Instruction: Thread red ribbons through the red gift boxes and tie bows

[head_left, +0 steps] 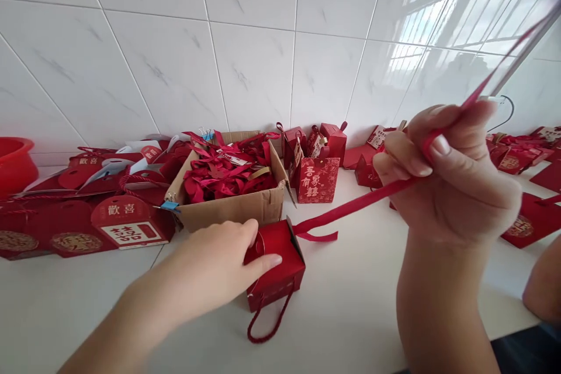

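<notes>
While the left hand (221,260) grips the box (284,272) on the bench (342,321) before the carton (248,208), the right hand (458,181) pinches the raised ribbon (359,207). From here, I judge the step to be ribbon drawing; the next move calls for a steady box and even tension.

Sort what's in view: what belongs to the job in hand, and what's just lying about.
In hand:
small red box, held by the left hand
red ribbon, gripped by the right hand
probably the cardboard carton of ribbons

Apparently lying about:
red tub
row of red boxes, left
lettered red box behind
</notes>
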The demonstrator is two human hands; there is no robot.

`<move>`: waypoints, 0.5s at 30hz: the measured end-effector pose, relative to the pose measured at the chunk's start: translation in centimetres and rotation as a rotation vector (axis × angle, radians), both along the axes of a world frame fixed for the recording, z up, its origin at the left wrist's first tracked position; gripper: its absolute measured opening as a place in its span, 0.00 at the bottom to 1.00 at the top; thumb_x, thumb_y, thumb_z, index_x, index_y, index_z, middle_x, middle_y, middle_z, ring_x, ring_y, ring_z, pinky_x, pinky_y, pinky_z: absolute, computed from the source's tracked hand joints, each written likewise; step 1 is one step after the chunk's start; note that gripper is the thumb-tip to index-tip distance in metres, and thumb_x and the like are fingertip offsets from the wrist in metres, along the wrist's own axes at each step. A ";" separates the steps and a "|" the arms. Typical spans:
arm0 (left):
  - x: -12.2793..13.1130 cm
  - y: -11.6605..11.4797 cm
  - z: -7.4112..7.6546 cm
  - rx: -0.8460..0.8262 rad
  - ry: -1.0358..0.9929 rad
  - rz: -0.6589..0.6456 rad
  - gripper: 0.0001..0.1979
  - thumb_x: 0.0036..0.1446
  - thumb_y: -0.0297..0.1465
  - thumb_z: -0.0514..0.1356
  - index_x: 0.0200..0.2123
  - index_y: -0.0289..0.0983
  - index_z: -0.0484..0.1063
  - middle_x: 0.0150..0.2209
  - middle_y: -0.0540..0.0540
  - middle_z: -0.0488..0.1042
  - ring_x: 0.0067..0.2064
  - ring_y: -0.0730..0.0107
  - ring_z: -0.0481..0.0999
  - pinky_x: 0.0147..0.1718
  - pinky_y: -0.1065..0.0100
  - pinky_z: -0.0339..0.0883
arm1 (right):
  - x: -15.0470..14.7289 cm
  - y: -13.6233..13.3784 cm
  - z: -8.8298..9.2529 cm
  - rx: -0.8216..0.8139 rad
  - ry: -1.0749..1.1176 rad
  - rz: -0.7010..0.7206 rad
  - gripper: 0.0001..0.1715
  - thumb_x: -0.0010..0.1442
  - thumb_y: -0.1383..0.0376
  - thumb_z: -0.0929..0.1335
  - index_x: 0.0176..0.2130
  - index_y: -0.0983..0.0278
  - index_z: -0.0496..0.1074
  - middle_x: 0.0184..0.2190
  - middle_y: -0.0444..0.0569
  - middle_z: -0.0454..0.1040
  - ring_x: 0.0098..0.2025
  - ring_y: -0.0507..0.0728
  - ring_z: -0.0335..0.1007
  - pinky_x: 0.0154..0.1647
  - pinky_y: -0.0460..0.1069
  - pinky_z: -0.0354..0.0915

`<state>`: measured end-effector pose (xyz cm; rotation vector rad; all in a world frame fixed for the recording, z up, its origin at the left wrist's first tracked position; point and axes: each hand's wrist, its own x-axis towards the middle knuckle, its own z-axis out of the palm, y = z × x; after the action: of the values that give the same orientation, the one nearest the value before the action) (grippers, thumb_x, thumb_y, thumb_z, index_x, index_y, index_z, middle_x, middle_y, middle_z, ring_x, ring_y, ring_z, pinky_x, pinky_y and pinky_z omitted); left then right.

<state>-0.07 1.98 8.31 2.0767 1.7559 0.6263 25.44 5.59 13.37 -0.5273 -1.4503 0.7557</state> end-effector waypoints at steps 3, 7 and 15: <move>1.0 -0.1 -0.9 0.003 0.183 0.022 0.17 0.49 0.48 0.58 0.24 0.40 0.65 0.22 0.48 0.71 0.20 0.65 0.67 0.18 0.69 0.48 | 0.8 -0.1 0.5 0.053 0.087 0.009 0.17 0.58 0.65 0.63 0.37 0.42 0.73 0.46 0.38 0.70 0.43 0.56 0.65 0.39 0.51 0.64; 1.1 -0.1 -2.0 0.066 0.037 0.095 0.15 0.54 0.46 0.56 0.28 0.41 0.63 0.20 0.53 0.67 0.17 0.71 0.62 0.18 0.70 0.50 | 1.8 -0.1 0.9 0.045 0.232 0.151 0.15 0.60 0.64 0.63 0.31 0.44 0.76 0.39 0.42 0.70 0.48 0.56 0.64 0.45 0.51 0.63; -0.3 0.7 -4.8 -0.065 -0.805 0.174 0.15 0.54 0.46 0.58 0.31 0.39 0.66 0.26 0.52 0.71 0.28 0.69 0.71 0.26 0.71 0.66 | -3.4 2.2 -2.0 -0.279 -0.454 0.448 0.12 0.56 0.57 0.69 0.29 0.61 0.77 0.22 0.44 0.69 0.27 0.52 0.64 0.32 0.48 0.62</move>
<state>-0.36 2.66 3.52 1.3288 1.4323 1.2206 22.02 7.75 11.38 -0.6199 -1.9310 1.2642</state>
